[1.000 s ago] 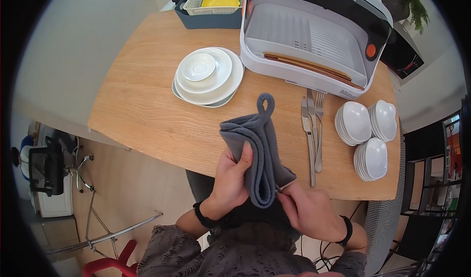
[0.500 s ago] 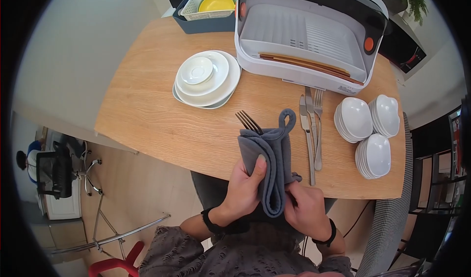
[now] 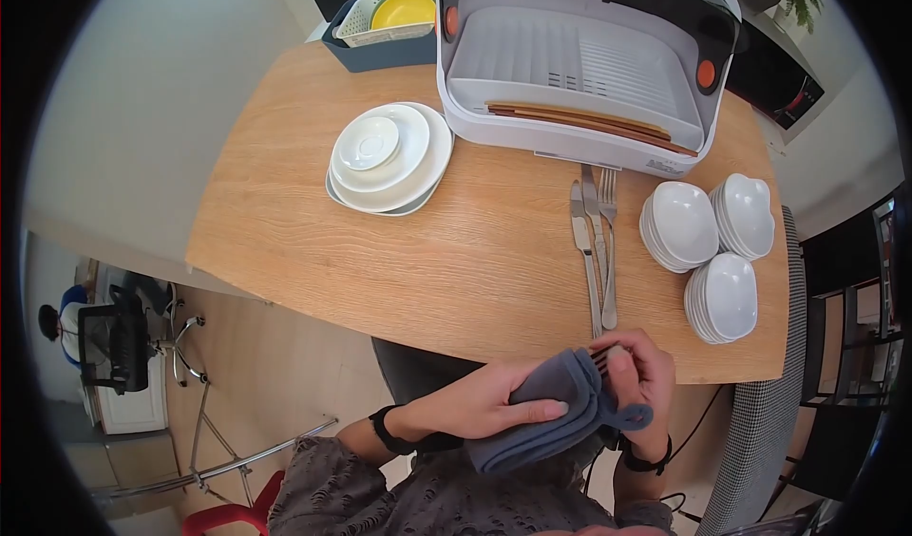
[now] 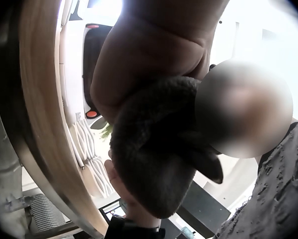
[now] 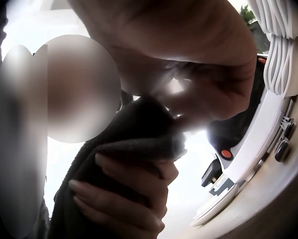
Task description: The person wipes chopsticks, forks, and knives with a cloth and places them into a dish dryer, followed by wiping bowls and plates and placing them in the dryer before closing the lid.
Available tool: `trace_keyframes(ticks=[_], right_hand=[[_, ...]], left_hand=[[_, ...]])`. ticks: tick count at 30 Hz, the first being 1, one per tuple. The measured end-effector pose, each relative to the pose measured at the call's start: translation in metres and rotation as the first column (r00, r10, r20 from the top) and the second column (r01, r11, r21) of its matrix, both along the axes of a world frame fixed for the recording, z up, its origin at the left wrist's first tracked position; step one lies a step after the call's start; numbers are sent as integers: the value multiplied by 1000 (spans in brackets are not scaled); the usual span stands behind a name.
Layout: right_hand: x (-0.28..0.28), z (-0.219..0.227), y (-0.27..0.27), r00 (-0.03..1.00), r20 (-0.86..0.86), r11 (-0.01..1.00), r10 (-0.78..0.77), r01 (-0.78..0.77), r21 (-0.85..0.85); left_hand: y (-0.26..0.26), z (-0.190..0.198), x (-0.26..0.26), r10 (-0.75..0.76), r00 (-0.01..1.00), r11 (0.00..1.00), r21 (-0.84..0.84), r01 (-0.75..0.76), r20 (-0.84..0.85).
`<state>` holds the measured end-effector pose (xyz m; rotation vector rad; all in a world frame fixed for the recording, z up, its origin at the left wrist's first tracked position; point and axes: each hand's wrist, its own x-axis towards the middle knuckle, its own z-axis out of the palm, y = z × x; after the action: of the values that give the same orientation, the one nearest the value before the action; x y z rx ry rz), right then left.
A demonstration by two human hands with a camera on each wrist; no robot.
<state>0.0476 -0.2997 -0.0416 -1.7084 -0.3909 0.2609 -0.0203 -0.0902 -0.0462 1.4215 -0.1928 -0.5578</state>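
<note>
A folded grey cloth is held over the person's lap, just off the table's front edge. The left hand grips it, thumb on top; in the right wrist view its fingers curl round the cloth. Dark tines of a fork stick out of the cloth's right end. There the right hand pinches the fork end with curled fingers, beside the cloth's loop. The fork's handle is hidden in the cloth.
Two knives and a fork lie right of centre. Stacked plates stand left, stacked white bowls right. A white dish box with chopsticks and a blue basket stand behind.
The cloth has turned from upright to lying sideways and moved toward the body. The fork's tines came into view, and the right hand has moved from the cloth's lower side to the tine end.
</note>
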Motion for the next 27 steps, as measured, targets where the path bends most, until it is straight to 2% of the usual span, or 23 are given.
trace_keyframes(ticks=[2,5,7,10,12,14,17,20,23,27], right_hand=[[1,2,-2,995,101,996,25,-16,-87],[5,7,-7,972,233,978,29,21,-209],[6,8,-13,963,268,972,-4,67,-226],[9,14,-29,956,79,958,-284,285,-8],[11,13,-30,922,78,925,-379,375,53],[13,11,-36,903,110,909,-416,409,81],[13,14,-33,882,103,887,-461,455,76],[16,11,-37,880,115,887,-461,450,107],[10,11,-36,901,-28,895,-433,434,103],[1,0,-19,988,-87,992,-128,126,-27]], left_hand=[[0,-1,1,-63,997,997,44,65,-37],[-7,-4,1,-3,999,1000,14,3,-35],[-6,-10,-2,-32,997,996,83,26,69],[-2,-14,-4,-75,989,987,149,56,126],[0,-15,-5,-81,986,986,159,58,143],[0,-17,-6,-62,983,988,147,37,170],[3,-11,-4,-106,991,981,173,90,87],[3,-8,-4,-78,996,985,159,71,43],[1,-12,-6,-16,991,992,128,-1,133],[-1,-18,-6,-22,1000,992,128,20,10]])
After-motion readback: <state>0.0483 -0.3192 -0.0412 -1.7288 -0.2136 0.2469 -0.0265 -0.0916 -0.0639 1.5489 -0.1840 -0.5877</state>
